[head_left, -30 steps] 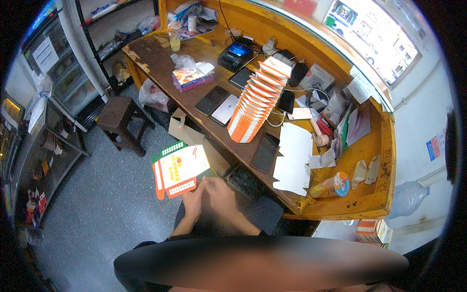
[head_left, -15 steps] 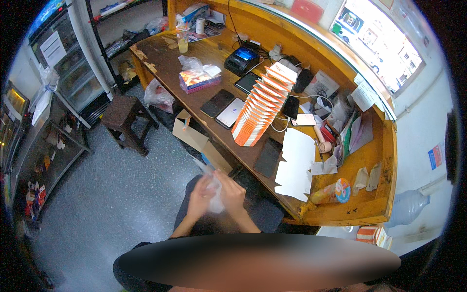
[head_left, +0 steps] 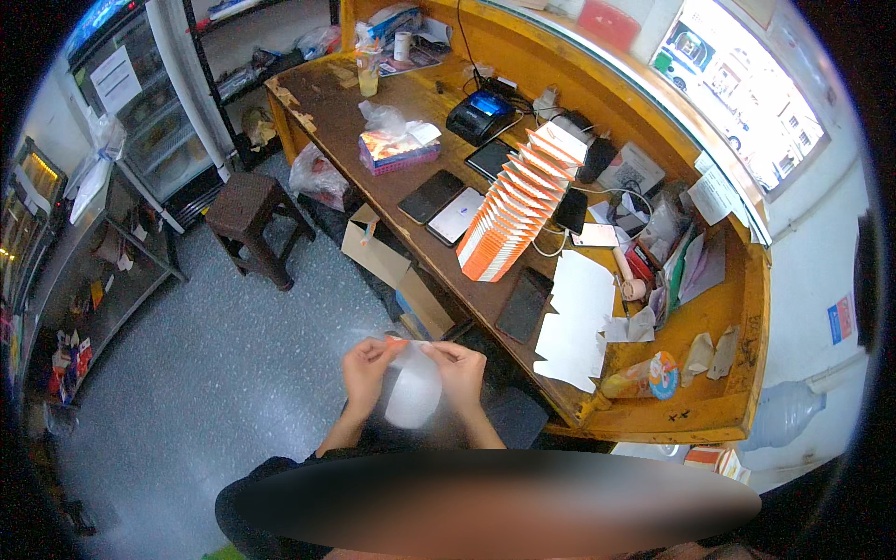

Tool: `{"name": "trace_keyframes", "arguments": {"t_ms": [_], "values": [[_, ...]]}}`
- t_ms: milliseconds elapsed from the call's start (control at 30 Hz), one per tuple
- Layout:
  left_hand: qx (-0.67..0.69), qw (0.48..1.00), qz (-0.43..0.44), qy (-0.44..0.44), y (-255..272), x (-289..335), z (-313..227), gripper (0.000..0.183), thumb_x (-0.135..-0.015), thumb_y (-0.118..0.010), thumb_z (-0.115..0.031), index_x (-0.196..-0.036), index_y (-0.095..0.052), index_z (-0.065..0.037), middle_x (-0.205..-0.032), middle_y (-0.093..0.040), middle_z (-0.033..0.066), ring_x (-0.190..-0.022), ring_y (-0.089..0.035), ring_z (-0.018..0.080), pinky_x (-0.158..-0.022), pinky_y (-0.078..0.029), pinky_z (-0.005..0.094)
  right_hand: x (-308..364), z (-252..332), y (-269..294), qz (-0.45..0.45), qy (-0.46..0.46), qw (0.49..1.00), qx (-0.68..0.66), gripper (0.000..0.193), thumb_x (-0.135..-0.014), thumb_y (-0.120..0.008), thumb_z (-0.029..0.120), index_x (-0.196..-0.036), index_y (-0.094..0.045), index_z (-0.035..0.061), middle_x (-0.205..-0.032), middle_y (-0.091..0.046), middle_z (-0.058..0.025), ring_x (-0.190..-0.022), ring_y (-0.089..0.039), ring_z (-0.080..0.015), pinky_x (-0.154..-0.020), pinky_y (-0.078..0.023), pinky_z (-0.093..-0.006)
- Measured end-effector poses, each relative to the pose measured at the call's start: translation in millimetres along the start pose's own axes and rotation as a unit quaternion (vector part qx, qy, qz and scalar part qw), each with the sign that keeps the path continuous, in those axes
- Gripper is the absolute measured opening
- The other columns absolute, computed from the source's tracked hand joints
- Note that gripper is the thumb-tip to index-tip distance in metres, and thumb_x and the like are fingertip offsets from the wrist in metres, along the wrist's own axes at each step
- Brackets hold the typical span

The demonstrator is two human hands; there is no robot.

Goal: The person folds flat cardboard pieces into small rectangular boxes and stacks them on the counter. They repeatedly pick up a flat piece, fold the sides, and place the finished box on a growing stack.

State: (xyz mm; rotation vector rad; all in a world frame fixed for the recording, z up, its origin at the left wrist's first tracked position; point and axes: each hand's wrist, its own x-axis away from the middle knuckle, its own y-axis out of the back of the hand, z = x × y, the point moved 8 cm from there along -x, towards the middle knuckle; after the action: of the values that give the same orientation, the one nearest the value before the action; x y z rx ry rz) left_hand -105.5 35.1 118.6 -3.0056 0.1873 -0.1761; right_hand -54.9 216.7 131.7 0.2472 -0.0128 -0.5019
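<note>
In front of my lap, my left hand [head_left: 367, 373] and my right hand [head_left: 459, 373] are raised side by side, thumbs pinched against fingers. Between them hangs a thin white paper piece [head_left: 413, 397], slightly blurred, with a small orange patch at its top by my left fingertips. Both hands grip its upper edge, and the lower part droops toward my dark-clothed legs. On the desk beyond, a tall leaning row of orange-and-white folded paper cartons [head_left: 509, 219] stands nested together. To its right lies a white sheet with a notched edge [head_left: 574, 322].
The brown wooden desk [head_left: 341, 117] carries phones [head_left: 431, 196], a tissue box [head_left: 397, 149], a black device with a lit screen [head_left: 481, 114] and a drink cup lying on its side [head_left: 642, 378]. An open cardboard box [head_left: 378, 261] sits below its edge; a brown stool [head_left: 257, 219] stands left.
My hands have moved apart from their close, blurred position over the white paper. The paper now hangs spread between them, and its orange patch shows. The whole view has shifted slightly.
</note>
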Motion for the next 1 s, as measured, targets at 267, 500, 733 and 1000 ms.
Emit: {"name": "trace_keyframes", "arguments": {"t_ms": [267, 500, 733, 1000], "values": [[-0.207, 0.945, -0.062, -0.245, -18.0, 28.3, -31.3, 0.008, -0.08, -0.068, 0.001, -0.087, -0.071, 0.001, -0.087, -0.071, 0.0126, -0.078, -0.069, 0.0188, -0.069, -0.051, 0.0263, 14.6, 33.1, -6.4, -0.04, 0.076, 0.996, -0.029, 0.013, -0.078, -0.076, 0.008, -0.088, -0.074, 0.0, -0.081, -0.067, -0.009, -0.075, -0.063, -0.0156, -0.068, -0.049, -0.0257], [-0.145, 0.975, -0.041, -0.161, -7.6, 20.9, -16.8, 0.01, -0.079, -0.067, 0.003, -0.088, -0.07, 0.003, -0.084, -0.071, 0.0106, -0.076, -0.066, 0.0155, -0.07, -0.051, 0.0274, 22.1, 49.2, -4.7, -0.067, 0.155, 0.986, 0.013, 0.011, -0.077, -0.076, 0.006, -0.088, -0.076, 0.0042, -0.077, -0.065, -0.0082, -0.072, -0.064, -0.0184, -0.064, -0.05, -0.0285], [0.1, 0.995, -0.026, 0.003, -2.8, 14.2, 15.0, 0.012, -0.076, -0.07, 0.003, -0.088, -0.069, 0.002, -0.084, -0.07, 0.0056, -0.075, -0.064, 0.0133, -0.07, -0.051, 0.0271, 28.8, 64.2, -6.7, -0.009, 0.231, 0.969, 0.083, 0.018, -0.075, -0.074, 0.001, -0.091, -0.076, 0.0074, -0.074, -0.063, -0.008, -0.07, -0.064, -0.0211, -0.06, -0.051, -0.0301], [0.133, 0.991, 0.005, -0.023, -6.7, 6.7, 14.4, 0.024, -0.075, -0.067, 0.011, -0.097, -0.066, 0.004, -0.099, -0.069, 0.0091, -0.092, -0.064, 0.0154, -0.086, -0.051, 0.0311, 29.9, 74.7, -3.0, 0.038, 0.217, 0.975, -0.003, 0.026, -0.076, -0.067, -0.007, -0.097, -0.075, 0.0072, -0.075, -0.063, -0.0058, -0.068, -0.06, -0.0161, -0.063, -0.048, -0.0256]]}}
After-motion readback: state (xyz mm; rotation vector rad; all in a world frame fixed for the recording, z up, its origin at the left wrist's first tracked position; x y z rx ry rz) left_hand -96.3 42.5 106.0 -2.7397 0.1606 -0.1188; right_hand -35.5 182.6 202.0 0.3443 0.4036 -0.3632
